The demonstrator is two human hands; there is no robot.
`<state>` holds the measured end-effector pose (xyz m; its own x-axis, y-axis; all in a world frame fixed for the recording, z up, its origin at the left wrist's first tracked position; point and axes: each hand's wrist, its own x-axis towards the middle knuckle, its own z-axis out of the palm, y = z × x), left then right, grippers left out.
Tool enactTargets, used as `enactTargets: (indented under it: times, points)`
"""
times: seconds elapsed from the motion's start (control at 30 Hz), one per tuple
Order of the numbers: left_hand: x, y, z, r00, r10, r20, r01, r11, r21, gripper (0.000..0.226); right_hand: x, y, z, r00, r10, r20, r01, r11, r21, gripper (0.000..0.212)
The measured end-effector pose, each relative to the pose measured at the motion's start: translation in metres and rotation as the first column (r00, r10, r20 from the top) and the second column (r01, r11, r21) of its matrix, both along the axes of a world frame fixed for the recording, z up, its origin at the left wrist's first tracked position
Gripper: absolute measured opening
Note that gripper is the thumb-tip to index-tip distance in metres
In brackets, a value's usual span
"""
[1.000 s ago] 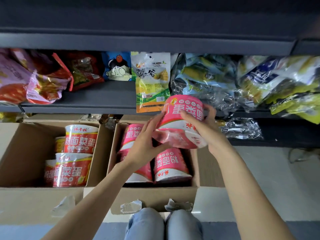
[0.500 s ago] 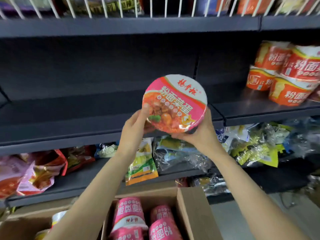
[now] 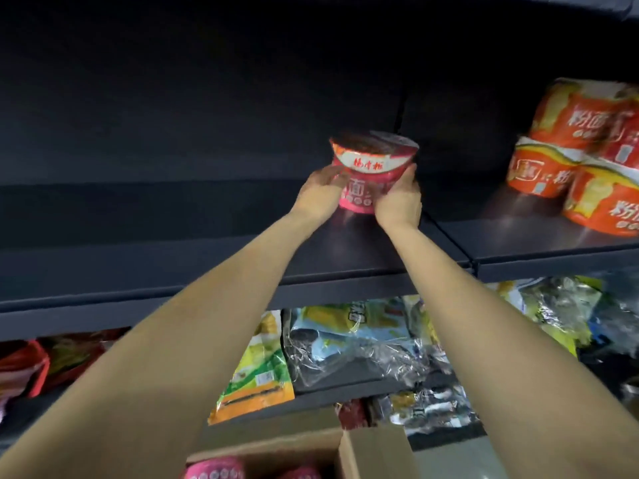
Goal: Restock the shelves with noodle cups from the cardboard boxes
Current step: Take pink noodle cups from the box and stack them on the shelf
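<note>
A pink noodle cup (image 3: pixel 370 164) stands upright, deep on the dark shelf (image 3: pixel 173 257), its base at or just above the board. My left hand (image 3: pixel 320 195) holds its left side and my right hand (image 3: pixel 399 198) its right side, both arms stretched forward. Several orange noodle cups (image 3: pixel 570 157) are stacked on the neighbouring shelf section at the right. At the bottom edge an open cardboard box (image 3: pixel 377 451) shows the tops of more pink cups (image 3: pixel 214 470).
The shelf left of the held cup is bare and dark. Below it, a lower shelf carries snack bags: red ones (image 3: pixel 24 368) at the left, a green and yellow bag (image 3: pixel 257 371) in the middle, clear plastic packs (image 3: pixel 363 347) at the right.
The cup went from above the box up to the shelf front with its lid facing me, then turned upright and moved back onto the shelf. My view rose with it.
</note>
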<state>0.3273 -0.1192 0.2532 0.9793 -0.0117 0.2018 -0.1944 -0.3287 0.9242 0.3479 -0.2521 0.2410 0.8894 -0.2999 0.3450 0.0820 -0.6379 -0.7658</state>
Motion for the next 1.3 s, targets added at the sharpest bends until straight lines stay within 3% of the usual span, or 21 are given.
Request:
enactTargets:
  times: [0.07, 0.17, 0.33, 0.43, 0.53, 0.63, 0.7, 0.77, 0.83, 0.9, 1.0, 1.13, 1.2, 1.3]
  points:
    - [0.003, -0.001, 0.002, 0.999, 0.028, 0.021, -0.031, 0.989, 0.147, 0.046, 0.012, 0.006, 0.0, 0.999, 0.036, -0.021, -0.035, 0.999, 0.03, 0.07]
    - [-0.031, 0.01, 0.003, 0.963, 0.096, 0.251, -0.186, 0.913, 0.364, 0.041, -0.015, 0.012, -0.003, 0.993, 0.109, 0.055, -0.104, 0.991, -0.078, 0.047]
    - [-0.141, 0.043, -0.039, 0.801, 0.121, 0.586, -0.356, 0.883, 0.305, 0.028, -0.132, 0.011, -0.041, 0.92, 0.294, 0.261, -0.246, 0.949, -0.199, 0.026]
    - [-0.207, 0.061, -0.086, 0.759, 0.032, 0.651, -0.334, 0.876, 0.347, 0.022, -0.197, 0.006, -0.08, 0.876, 0.408, 0.258, -0.317, 0.889, -0.329, 0.023]
    - [-0.255, 0.074, -0.145, 0.856, -0.072, 0.512, -0.217, 0.849, 0.482, 0.023, -0.245, 0.0, -0.131, 0.861, 0.482, 0.16, -0.374, 0.815, -0.441, 0.023]
    - [-0.285, 0.079, -0.207, 0.978, -0.124, 0.165, -0.024, 0.723, 0.69, 0.039, -0.275, -0.006, -0.183, 0.828, 0.53, -0.183, -0.551, 0.708, -0.441, 0.03]
    - [-0.296, 0.082, -0.238, 0.982, -0.11, -0.151, 0.187, 0.59, 0.785, 0.055, -0.287, -0.009, -0.216, 0.603, 0.563, -0.565, -0.782, 0.556, -0.28, 0.062]
    - [-0.304, 0.088, -0.26, 0.935, -0.059, -0.351, 0.333, 0.496, 0.802, 0.067, -0.292, -0.008, -0.242, 0.346, 0.509, -0.788, -0.918, 0.356, -0.174, 0.1]
    - [-0.311, 0.096, -0.275, 0.916, -0.015, -0.401, 0.364, 0.454, 0.813, 0.073, -0.292, -0.003, -0.262, 0.233, 0.404, -0.885, -0.971, 0.144, -0.19, 0.119]
    - [-0.316, 0.106, -0.287, 0.917, 0.022, -0.398, 0.345, 0.457, 0.82, 0.071, -0.288, 0.004, -0.277, 0.148, 0.313, -0.938, -0.989, 0.046, -0.141, 0.124]
    - [-0.32, 0.117, -0.296, 0.935, -0.002, -0.354, 0.303, 0.522, 0.798, 0.061, -0.281, 0.01, -0.285, 0.05, 0.291, -0.955, -0.998, 0.052, -0.036, 0.119]
    - [-0.318, 0.121, -0.286, 0.915, 0.006, -0.404, 0.281, 0.709, 0.647, 0.053, -0.281, 0.008, -0.257, 0.111, 0.418, -0.901, -0.992, 0.103, -0.074, 0.102]
    - [-0.315, 0.119, -0.264, 0.897, 0.044, -0.439, 0.201, 0.845, 0.495, 0.049, -0.282, -0.004, -0.22, 0.168, 0.577, -0.799, -0.958, 0.286, 0.005, 0.089]
    - [-0.319, 0.102, -0.212, 0.905, 0.06, -0.421, -0.019, 0.995, 0.1, 0.029, -0.284, -0.029, -0.15, 0.278, 0.77, -0.574, -0.759, 0.543, 0.36, 0.07]
